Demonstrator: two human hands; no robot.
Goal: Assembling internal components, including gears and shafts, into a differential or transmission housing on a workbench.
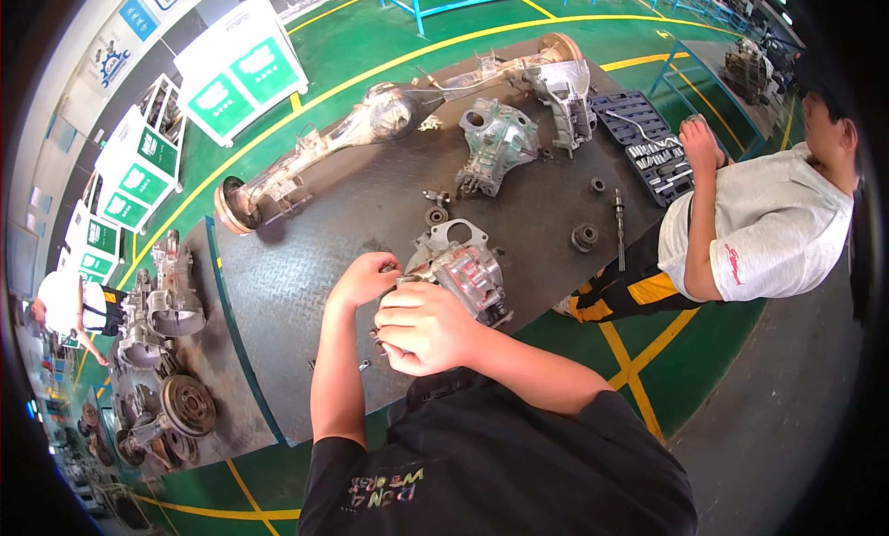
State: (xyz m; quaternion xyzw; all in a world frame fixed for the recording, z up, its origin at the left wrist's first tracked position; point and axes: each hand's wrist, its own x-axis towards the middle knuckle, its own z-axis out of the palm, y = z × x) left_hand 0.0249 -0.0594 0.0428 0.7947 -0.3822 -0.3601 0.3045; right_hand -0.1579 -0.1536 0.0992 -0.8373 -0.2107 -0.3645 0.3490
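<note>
Left hand: the left hand [364, 279] is curled closed against the left side of the metal gearbox housing [468, 275], fingers gripping its edge.
Right hand: the right hand [424, 327] is wrapped over the near side of the same housing, fingers folded tight on it; the two hands sit close together, almost touching.
Gearbox housing: it rests on the dark checker-plate workbench [306, 249], close to the near edge and about midway along it, tilted a little toward the person.
Cover plate: a pale metal cover plate [456, 233] lies on the bench just behind the housing, touching or nearly touching it; I cannot tell which.
Small parts: a gear [584, 236] and a slim shaft [619, 227] lie to the right of the housing, well clear of both hands.
Second casing: another grey casing [497, 143] stands further back, near the middle of the bench.
Axle: a long axle assembly [370, 124] stretches along the far edge, from the far left corner toward the far right corner.
Socket set: an open blue socket set [648, 143] sits at the right end of the bench.
Other person: a person in a white shirt [773, 226] stands at the right end with one hand [701, 140] resting on the socket set.
Side bench: worn gearboxes and a brake disc [188, 405] are crowded on a lower bench to the left.
</note>
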